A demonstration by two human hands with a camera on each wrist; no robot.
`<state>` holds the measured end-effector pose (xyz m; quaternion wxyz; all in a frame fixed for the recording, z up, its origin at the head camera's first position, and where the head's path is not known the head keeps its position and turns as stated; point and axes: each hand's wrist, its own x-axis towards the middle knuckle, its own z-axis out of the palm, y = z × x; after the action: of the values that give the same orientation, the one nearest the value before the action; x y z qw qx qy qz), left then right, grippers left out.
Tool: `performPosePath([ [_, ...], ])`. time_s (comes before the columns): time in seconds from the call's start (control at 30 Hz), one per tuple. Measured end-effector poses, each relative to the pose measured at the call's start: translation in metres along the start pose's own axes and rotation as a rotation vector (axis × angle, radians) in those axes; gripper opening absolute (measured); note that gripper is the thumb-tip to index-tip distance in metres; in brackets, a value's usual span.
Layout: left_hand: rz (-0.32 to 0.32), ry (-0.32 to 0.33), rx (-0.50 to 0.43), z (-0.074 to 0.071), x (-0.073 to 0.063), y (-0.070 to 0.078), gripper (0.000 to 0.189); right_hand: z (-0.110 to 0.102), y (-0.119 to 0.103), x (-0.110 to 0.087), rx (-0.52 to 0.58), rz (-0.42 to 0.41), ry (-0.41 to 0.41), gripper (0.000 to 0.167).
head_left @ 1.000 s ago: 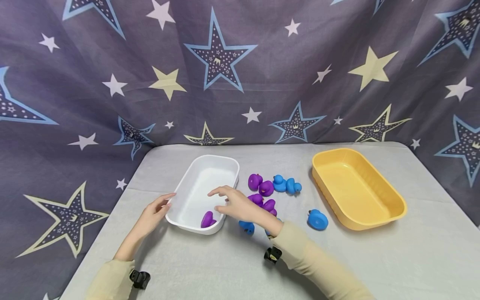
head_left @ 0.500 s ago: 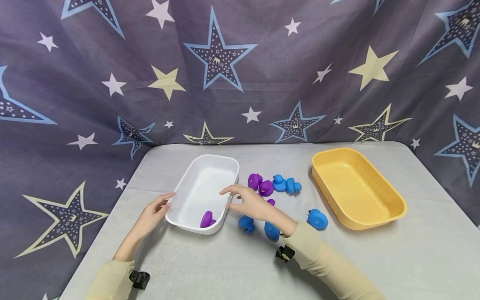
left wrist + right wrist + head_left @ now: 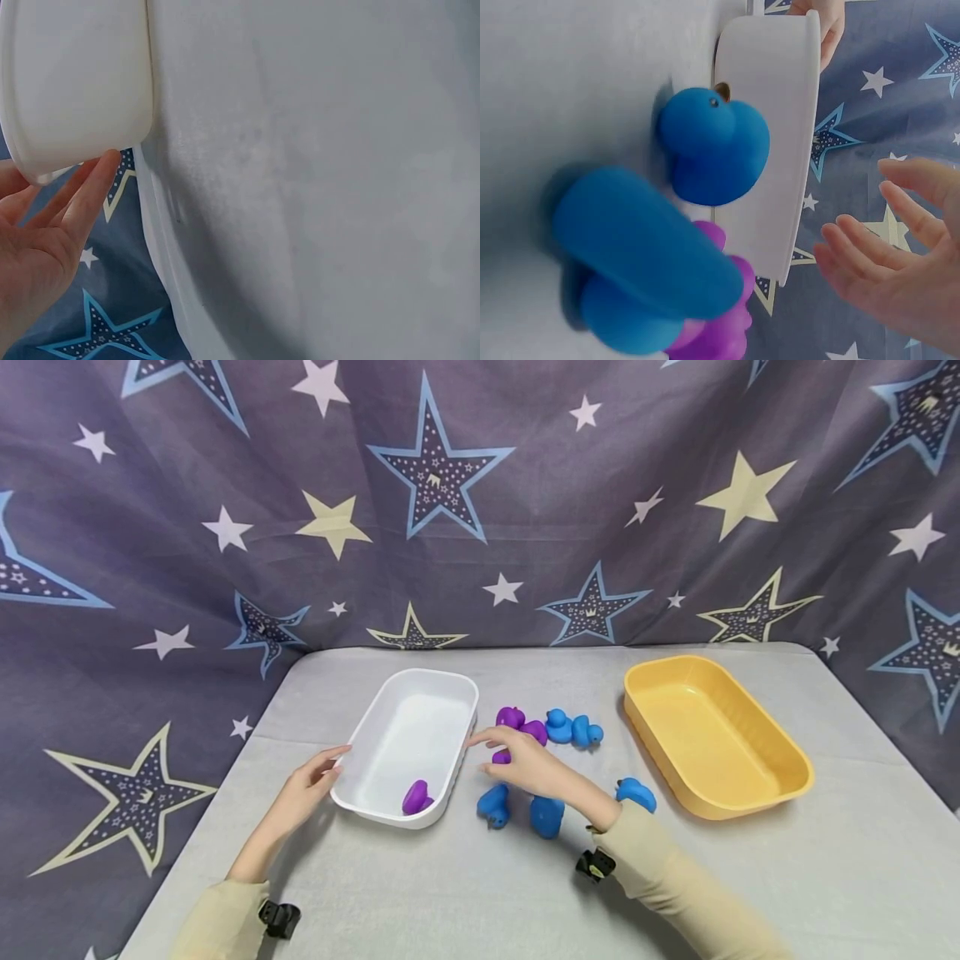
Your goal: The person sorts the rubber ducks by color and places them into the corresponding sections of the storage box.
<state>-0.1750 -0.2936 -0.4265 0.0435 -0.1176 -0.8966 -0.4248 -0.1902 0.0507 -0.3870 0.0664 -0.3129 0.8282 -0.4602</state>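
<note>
My left hand (image 3: pixel 303 789) touches the left rim of a white plastic tub (image 3: pixel 375 814), its fingers fairly straight against the wall in the left wrist view. One purple rubber duck (image 3: pixel 416 797) lies in the tub's near right corner. Just right of the tub, my right hand (image 3: pixel 525 764) hovers with loosely bent fingers and nothing in them. Under and behind it are purple ducks (image 3: pixel 510 718), some hidden by the hand. Nearer the front lie a blue duck (image 3: pixel 492 806) and another blue duck (image 3: pixel 547 817), both large in the right wrist view.
A yellow tub (image 3: pixel 720 806) stands at the right. Left of it lies a blue duck (image 3: pixel 636 793), partly behind the right sleeve. Two more blue ducks (image 3: pixel 557 728) sit together farther back. A star-patterned curtain (image 3: pixel 480 568) hangs behind the grey-covered table (image 3: pixel 420 893).
My right hand has moved right, from over the white tub to above the ducks beside it. The purple duck in the tub has shifted slightly. The left hand has stayed put.
</note>
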Motion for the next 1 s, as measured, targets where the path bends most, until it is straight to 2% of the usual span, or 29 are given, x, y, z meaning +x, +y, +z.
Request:
performPosePath([
  [0.2, -0.005, 0.000, 0.004, 0.000, -0.001, 0.000, 0.033, -0.007, 0.006, -0.005, -0.001, 0.034, -0.007, 0.033],
  [0.63, 0.000, 0.004, -0.030, 0.000, -0.001, 0.001, 0.033, -0.025, 0.015, -0.020, -0.057, 0.003, 0.016, 0.032],
  [0.73, 0.006, 0.005, -0.035, 0.000, -0.001, 0.001, 0.033, -0.028, 0.018, -0.023, -0.044, 0.013, 0.021, 0.032],
  [1.0, 0.001, 0.009, -0.043, 0.001, -0.001, 0.000, 0.033, -0.030, 0.029, -0.028, -0.094, 0.011, 0.034, 0.030],
])
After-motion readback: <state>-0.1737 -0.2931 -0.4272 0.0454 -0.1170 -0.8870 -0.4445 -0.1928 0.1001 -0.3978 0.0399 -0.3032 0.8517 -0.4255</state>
